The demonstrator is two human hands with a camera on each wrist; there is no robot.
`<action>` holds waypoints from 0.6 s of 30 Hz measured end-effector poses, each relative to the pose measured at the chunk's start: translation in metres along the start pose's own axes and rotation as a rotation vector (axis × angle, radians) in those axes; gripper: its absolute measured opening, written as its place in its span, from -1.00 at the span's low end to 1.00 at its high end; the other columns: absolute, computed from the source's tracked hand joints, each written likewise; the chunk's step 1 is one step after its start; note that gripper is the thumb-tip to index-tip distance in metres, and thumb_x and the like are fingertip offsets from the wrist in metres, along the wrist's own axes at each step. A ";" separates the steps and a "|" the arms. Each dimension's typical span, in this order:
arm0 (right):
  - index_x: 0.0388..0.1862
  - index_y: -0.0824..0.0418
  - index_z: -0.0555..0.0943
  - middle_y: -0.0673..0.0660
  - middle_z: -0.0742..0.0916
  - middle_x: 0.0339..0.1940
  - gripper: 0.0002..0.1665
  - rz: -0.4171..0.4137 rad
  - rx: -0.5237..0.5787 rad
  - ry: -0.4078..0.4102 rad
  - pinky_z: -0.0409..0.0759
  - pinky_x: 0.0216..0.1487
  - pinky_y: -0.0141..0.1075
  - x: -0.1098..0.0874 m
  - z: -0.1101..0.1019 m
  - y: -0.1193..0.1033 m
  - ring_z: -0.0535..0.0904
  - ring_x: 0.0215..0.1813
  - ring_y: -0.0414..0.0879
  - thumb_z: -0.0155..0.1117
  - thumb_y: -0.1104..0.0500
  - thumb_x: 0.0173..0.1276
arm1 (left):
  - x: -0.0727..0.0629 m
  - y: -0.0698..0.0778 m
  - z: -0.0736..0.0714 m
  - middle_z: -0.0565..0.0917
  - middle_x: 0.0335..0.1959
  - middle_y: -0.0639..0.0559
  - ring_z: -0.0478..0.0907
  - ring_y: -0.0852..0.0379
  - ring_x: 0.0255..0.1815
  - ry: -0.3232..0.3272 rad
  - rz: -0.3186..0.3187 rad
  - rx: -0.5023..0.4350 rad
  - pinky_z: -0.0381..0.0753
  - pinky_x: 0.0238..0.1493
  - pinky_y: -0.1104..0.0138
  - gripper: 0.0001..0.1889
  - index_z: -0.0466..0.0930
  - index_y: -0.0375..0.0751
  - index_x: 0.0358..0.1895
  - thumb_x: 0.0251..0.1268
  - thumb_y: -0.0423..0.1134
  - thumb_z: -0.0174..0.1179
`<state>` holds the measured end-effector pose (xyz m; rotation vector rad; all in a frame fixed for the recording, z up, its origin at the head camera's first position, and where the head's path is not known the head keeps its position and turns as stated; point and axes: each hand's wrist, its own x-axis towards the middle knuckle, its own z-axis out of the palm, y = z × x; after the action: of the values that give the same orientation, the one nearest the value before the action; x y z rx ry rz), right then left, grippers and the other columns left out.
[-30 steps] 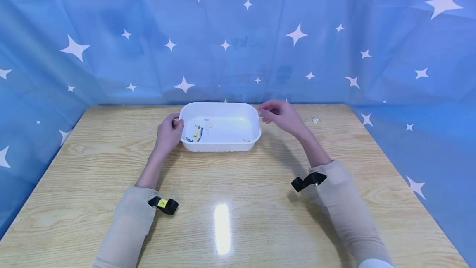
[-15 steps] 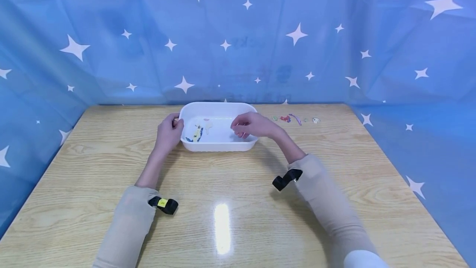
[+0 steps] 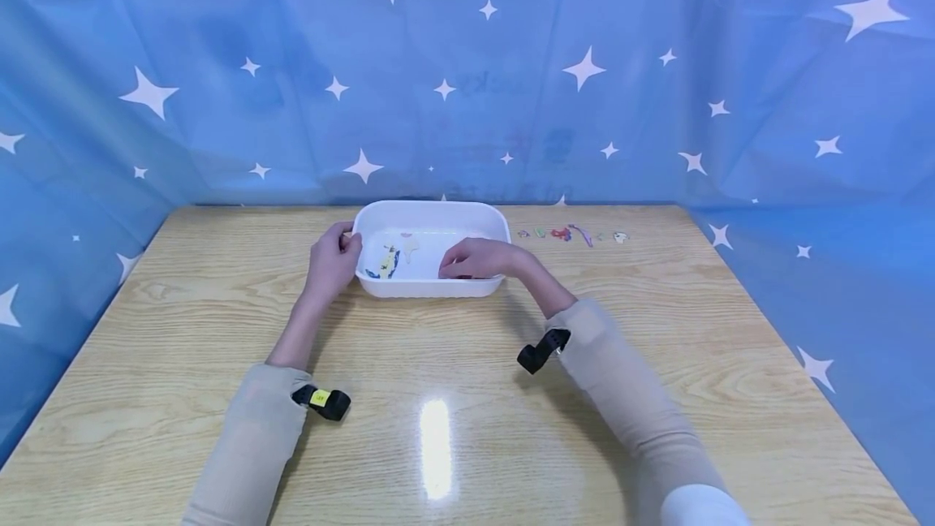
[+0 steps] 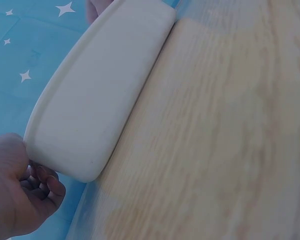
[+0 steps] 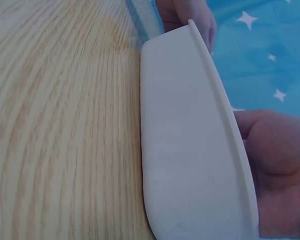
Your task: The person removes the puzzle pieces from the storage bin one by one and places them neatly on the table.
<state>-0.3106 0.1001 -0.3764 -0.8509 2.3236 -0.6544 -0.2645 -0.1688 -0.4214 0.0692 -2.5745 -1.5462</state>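
A white plastic tub (image 3: pixel 431 289) stands near the back edge of the table. My left hand (image 3: pixel 333 261) grips its left end, with fingers curled below the rim in the left wrist view. My right hand (image 3: pixel 478 258) reaches down inside the tub's right front part. Its fingertips point down at the floor of the tub, and the front wall hides part of them; I cannot tell whether they pinch anything. On the tub's floor at left lies a yellow and blue flat piece (image 3: pixel 385 262). Beside it is a pale piece (image 3: pixel 409 247) with a pinkish top.
Several small flat colored pieces lie in a row right of the tub, among them a red one (image 3: pixel 561 234), a purple strip (image 3: pixel 581 234) and a white one (image 3: pixel 620 237). A blue star-patterned curtain (image 3: pixel 467 104) hangs behind the wooden table (image 3: pixel 380 364).
My right hand has moved left from beside the tub's right rim and down into the tub, uncovering the row of pieces. My left hand has stayed on the tub.
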 end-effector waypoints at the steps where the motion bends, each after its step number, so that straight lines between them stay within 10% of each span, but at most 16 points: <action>1: 0.11 0.24 0.69 0.06 0.71 -0.05 -0.65 -0.005 0.004 -0.010 0.46 0.06 -0.29 0.001 0.001 -0.001 0.54 -0.07 -0.12 0.12 0.07 0.58 | 0.000 0.000 0.000 0.43 -0.29 -0.14 0.39 0.03 -0.34 0.000 -0.001 0.000 0.42 -0.40 0.38 -0.55 0.38 -0.43 0.38 0.61 -0.23 -0.08; 18: 0.18 0.22 0.67 0.05 0.71 0.09 -0.64 -0.053 0.159 -0.067 0.44 0.15 -0.32 0.023 0.014 -0.012 0.55 0.05 -0.14 0.10 0.11 0.58 | 0.000 -0.001 0.000 0.46 -0.33 -0.13 0.39 0.06 -0.39 0.011 0.038 0.014 0.39 -0.45 0.40 -0.56 0.41 -0.46 0.34 0.59 -0.24 -0.06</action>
<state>-0.3108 0.0725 -0.3864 -0.8492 2.1636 -0.8097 -0.2647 -0.1689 -0.4220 0.0297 -2.5635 -1.5107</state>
